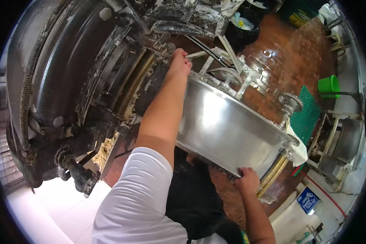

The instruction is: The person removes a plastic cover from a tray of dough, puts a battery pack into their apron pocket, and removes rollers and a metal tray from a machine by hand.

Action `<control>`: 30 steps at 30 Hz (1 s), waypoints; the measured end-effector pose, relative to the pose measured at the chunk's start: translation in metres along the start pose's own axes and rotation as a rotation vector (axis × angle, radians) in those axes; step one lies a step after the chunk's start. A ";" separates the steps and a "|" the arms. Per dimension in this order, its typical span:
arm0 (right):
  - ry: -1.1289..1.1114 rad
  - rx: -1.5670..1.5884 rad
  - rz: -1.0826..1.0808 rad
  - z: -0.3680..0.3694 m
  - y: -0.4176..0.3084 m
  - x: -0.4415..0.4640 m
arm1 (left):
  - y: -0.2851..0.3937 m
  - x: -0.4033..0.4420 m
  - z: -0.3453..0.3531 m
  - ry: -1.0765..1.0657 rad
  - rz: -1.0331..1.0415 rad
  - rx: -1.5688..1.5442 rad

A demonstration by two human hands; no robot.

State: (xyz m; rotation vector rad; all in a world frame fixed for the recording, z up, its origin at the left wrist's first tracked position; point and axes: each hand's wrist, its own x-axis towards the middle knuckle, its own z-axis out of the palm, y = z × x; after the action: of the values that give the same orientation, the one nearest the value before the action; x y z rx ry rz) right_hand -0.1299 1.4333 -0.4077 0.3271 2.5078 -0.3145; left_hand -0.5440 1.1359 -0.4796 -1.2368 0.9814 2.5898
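My left hand [179, 62] reaches far forward past the dark machine. Its fingers are closed around the end of a pale, flour-coated lever [197, 54]. Below and to the right lies a smooth stainless-steel panel [227, 126], tilted in view, with a raised rim. My right hand [248, 181] is at the near edge of this panel, its fingers curled on the rim close to a brass-coloured roller [273, 173]. Beyond the panel's far edge are a belt and pulley [227, 76] and a round handwheel [290, 102], all dusted white.
A large dark machine body [65, 69] with a ribbed hose [26, 93] fills the left. Dough [105, 152] shows in a gap beneath it. On the red-brown tiled floor [280, 49] lie a green mat [304, 112] and a green bucket [329, 85]. A black bin [242, 28] stands at the back.
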 end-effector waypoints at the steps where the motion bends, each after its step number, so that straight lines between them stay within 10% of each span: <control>1: -0.003 0.002 0.001 0.002 -0.001 -0.001 | -0.001 -0.002 -0.005 -0.075 -0.011 -0.084; 5: -0.013 -0.028 0.024 0.000 -0.003 0.001 | -0.004 0.012 -0.020 -0.300 -0.059 -0.226; 20: 0.015 0.000 -0.003 0.010 0.005 0.001 | -0.010 -0.028 -0.002 -0.002 -0.073 -0.542; 30: 0.066 0.023 -0.002 -0.002 -0.003 -0.003 | -0.017 -0.052 -0.008 0.186 0.150 0.163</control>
State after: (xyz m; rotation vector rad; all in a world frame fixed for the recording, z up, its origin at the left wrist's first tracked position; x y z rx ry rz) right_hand -0.1298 1.4301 -0.4044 0.3495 2.5710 -0.3390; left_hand -0.4978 1.1536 -0.4541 -1.4303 1.3400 2.4730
